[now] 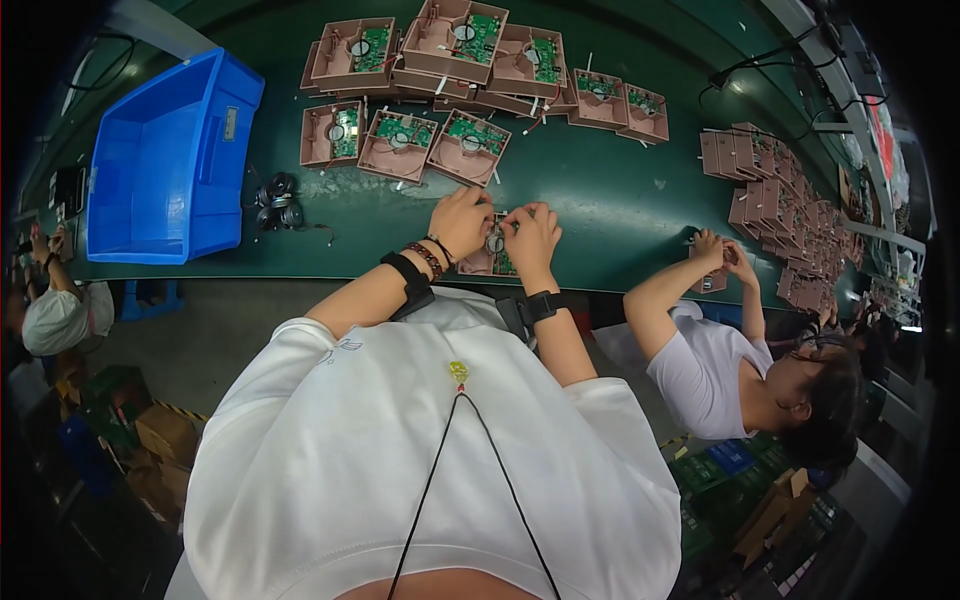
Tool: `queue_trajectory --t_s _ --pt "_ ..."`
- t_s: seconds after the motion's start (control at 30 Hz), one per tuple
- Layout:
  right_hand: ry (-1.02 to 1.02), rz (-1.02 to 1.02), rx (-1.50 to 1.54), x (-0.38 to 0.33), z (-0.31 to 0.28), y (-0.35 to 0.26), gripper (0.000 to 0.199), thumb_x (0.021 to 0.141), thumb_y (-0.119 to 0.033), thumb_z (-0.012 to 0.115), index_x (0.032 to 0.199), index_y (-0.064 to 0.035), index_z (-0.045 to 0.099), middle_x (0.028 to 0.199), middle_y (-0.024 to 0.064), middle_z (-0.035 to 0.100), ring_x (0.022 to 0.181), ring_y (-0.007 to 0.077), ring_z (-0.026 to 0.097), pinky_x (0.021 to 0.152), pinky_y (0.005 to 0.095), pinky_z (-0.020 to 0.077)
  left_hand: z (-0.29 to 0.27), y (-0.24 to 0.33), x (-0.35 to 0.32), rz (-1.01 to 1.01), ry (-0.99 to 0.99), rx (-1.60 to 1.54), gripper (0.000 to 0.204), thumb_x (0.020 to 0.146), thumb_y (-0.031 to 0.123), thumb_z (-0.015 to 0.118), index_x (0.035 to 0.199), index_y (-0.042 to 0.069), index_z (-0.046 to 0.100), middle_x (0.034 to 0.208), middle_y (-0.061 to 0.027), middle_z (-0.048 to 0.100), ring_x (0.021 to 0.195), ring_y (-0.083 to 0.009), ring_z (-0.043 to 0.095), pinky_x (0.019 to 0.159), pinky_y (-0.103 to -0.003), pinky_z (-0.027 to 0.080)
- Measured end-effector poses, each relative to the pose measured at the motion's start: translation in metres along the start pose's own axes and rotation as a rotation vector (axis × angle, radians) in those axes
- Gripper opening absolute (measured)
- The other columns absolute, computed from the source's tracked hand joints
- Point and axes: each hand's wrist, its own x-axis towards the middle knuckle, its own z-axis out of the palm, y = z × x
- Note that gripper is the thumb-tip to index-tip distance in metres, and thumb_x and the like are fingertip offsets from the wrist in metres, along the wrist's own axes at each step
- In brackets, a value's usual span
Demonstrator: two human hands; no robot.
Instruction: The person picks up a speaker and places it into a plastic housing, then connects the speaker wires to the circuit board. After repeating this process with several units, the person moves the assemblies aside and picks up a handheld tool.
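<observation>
Head view showed both hands at frame centre on one pinkish tray with a green board [495, 255], on the green desk [620, 200]. Left hand [462, 222] pressed it; right hand [530, 235] pinched a small part on it. Similar trays [430, 85] lay above, seemingly awaiting work; a blue bin [165, 160] sat upper left.

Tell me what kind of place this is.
Most likely an electronics assembly line. A long green bench carries many brown housings fitted with green circuit boards. The left hand and right hand work on one housing, beside a co-worker and a blue bin.
</observation>
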Motion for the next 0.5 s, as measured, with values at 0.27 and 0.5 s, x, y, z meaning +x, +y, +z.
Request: queue_trajectory --t_s 0.27,0.5 --pt "0.032 -0.32 0.091 -0.023 -0.006 -0.01 0.031 0.07 -0.022 0.068 0.094 -0.007 0.056 0.111 0.0137 0.048 0.105 0.0329 0.044 0.087 0.0449 0.0349 -0.032 -0.024 -0.013 -0.077 0.124 -0.096 0.014 0.071 0.011 0.063 0.084 0.008 0.058 0.095 -0.0081 0.053 0.091 -0.029 0.052 0.077 -0.039 0.043" --pt "-0.283 -0.765 -0.044 -0.024 -0.011 -0.022 0.046 0.071 -0.032 0.065 0.11 -0.0092 0.054 0.125 0.0148 0.043 0.124 0.0326 0.032 0.105 0.0492 0.0203 -0.089 -0.102 -0.084 -0.461 0.501 0.135 0.019 0.07 0.008 0.064 0.088 0.008 0.057 0.092 -0.0129 0.052 0.089 -0.0338 0.05 0.078 -0.041 0.042"
